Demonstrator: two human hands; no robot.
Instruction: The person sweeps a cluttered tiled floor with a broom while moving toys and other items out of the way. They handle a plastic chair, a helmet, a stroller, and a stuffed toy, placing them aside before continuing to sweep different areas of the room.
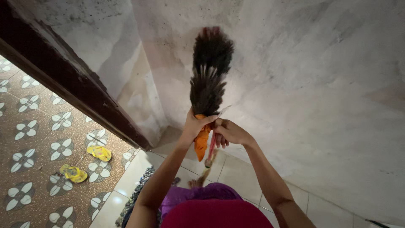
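A feather duster [209,71] with dark brown feathers points up against a pale stained wall [320,84]. An orange band [201,141] wraps its base, and a thin red handle [211,147] hangs down from it. My left hand [195,125] grips the duster at the orange band. My right hand [230,133] closes on the top of the red handle, right beside the left hand. Both arms reach up from below, over purple and dark red clothing [211,207].
A dark wooden door frame [71,88] runs diagonally at left. Beyond it lies a brown patterned tile floor [29,139] with two yellow sandals [86,162]. White floor tiles [236,173] meet the wall below my hands. A dark mat [137,196] lies near my feet.
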